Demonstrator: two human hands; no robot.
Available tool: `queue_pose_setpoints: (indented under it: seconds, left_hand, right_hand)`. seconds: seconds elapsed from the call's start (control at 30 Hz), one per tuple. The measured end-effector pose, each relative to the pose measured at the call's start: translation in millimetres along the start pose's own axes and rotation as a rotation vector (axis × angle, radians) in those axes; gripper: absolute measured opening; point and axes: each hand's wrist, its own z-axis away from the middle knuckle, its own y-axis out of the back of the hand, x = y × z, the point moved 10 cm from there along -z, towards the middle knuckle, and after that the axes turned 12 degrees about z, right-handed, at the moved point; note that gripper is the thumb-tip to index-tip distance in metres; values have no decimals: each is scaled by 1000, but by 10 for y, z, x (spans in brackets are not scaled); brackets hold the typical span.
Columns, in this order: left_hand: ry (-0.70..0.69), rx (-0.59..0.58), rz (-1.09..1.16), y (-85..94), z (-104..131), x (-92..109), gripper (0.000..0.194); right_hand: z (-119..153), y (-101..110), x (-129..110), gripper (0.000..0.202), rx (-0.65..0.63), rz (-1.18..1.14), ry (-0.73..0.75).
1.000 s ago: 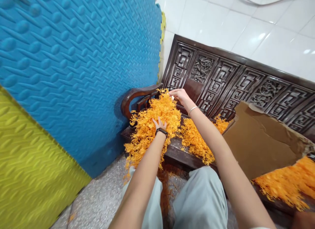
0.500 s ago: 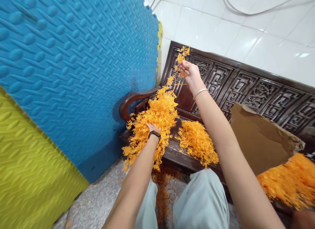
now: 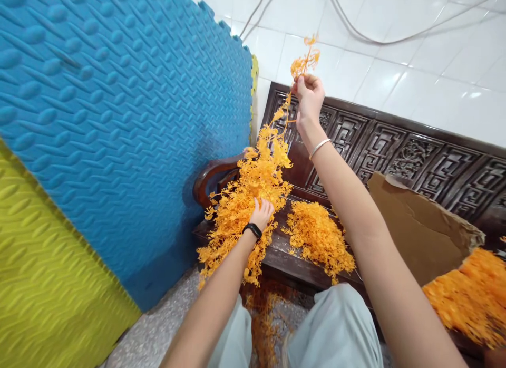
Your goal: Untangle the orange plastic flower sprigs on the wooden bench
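My right hand point(image 3: 310, 96) is raised above the bench back, its fingers pinched round the stem of an orange artificial flower sprig point(image 3: 305, 64). Below the hand, thin orange stems run down toward a large heap of orange artificial flowers point(image 3: 241, 215) at the bench's left end. On that heap lies my left hand point(image 3: 262, 212), fingers spread over the blossoms, a black band on its wrist. To its right sits a smaller pile of orange flowers point(image 3: 316, 236) on the seat.
The dark carved wooden bench point(image 3: 379, 131) stands against a white tiled wall point(image 3: 387, 67). Blue foam mats point(image 3: 118, 120) rise on the left beside a yellow one point(image 3: 47, 283). Brown cardboard point(image 3: 419, 231) leans at right, near more orange flowers point(image 3: 470, 294). Orange bits litter the floor.
My right hand has lifted higher with the sprig, drawing its stems up out of the heap. My left hand has shifted slightly right across the blossoms.
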Motion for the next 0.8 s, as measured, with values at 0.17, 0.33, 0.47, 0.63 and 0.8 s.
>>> queue_pose_setpoints:
  seconds: [0.17,0.33,0.47,0.63,0.8]
  left_hand:
    - [-8,21,-8,29,18,-27,48]
    - [-81,23,45,102,24,136,51]
    - [-58,195,50,455,11,244,58]
    - [-29,438,79,1067,18,435,61]
    - [219,325,177,1077,-76,207,65]
  right_hand:
    - [-193,-112,-292,36,-66,112,127]
    - [45,-206,-464,37,-87,171,127]
    - [441,-259,-611,37,-137,178,88]
    - [913,-339,-921,28,-267,242,100]
    - [1248,-468,-1171,15,-409,261,127]
